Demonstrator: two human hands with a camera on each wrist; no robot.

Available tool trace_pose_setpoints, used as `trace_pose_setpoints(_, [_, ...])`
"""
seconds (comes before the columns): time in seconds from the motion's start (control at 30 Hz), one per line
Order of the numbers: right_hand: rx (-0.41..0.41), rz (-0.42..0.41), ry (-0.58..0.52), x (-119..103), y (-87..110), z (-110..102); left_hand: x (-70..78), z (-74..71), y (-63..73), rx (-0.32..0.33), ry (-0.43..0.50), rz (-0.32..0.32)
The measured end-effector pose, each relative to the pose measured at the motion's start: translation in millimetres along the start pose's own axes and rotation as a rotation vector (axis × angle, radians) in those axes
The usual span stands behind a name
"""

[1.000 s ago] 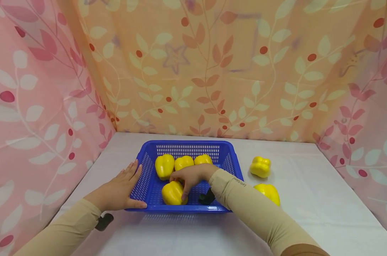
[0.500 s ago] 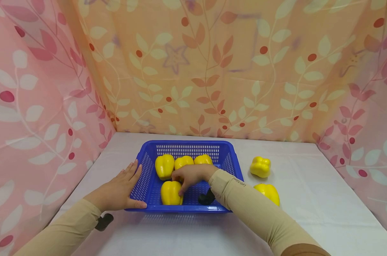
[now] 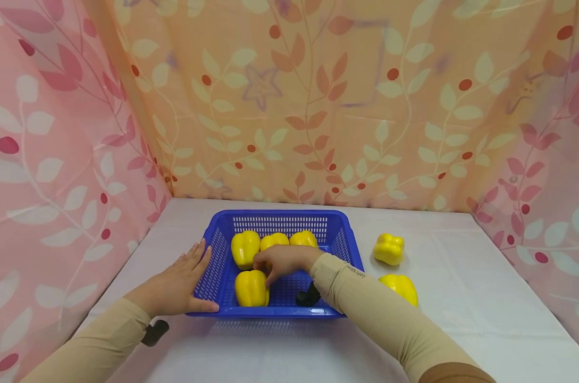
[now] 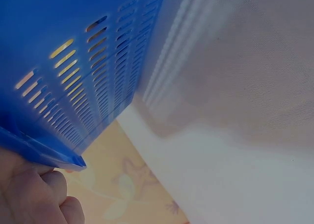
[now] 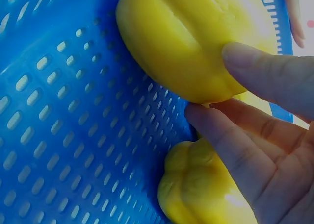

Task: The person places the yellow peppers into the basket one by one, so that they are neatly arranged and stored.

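Observation:
In the head view a yellow bell pepper stands at the front left inside a blue plastic basket. My right hand reaches in over it. The right wrist view shows the thumb on this pepper's side and the fingertips at its lower end, holding it lightly between them. Behind it in the basket are three more peppers: a left one, a middle one and a right one, the latter two partly hidden. My left hand rests on the basket's left side, fingers extended, thumb on the front rim.
Two more yellow peppers lie on the white cloth right of the basket: a farther one and a nearer one, partly behind the right sleeve. Patterned curtains enclose the back and sides.
My right hand has turned the front pepper more upright and shifted it slightly left within the basket. The left hand and the basket look the same.

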State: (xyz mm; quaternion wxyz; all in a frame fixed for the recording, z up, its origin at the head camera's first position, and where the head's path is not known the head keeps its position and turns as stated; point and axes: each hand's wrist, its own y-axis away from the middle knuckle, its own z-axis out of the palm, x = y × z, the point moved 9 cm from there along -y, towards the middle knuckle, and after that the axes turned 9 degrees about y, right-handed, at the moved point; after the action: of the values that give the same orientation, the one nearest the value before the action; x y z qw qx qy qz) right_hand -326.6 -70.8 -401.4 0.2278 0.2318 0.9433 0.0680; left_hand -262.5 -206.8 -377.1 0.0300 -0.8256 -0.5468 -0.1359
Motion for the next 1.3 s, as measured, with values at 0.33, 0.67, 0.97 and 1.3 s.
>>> trace_pose_setpoints(0.33, [0.024,0.000,-0.054,7.1,1.2,-5.8,-0.1,0.0,-0.2,0.000,0.002,0.000])
trace_pose_setpoints(0.67, [0.037,0.004,-0.175,5.7,11.2,-19.7,-0.1,0.3,0.0,-0.001,0.000,0.005])
trace_pose_setpoints(0.97, [0.049,0.046,-0.225,15.1,27.4,-31.3,-0.9,1.7,-0.9,0.004,-0.004,0.010])
trace_pose_setpoints(1.3, [0.097,0.041,-0.181,22.9,50.9,-48.8,-0.7,0.7,-0.1,-0.001,0.001,0.000])
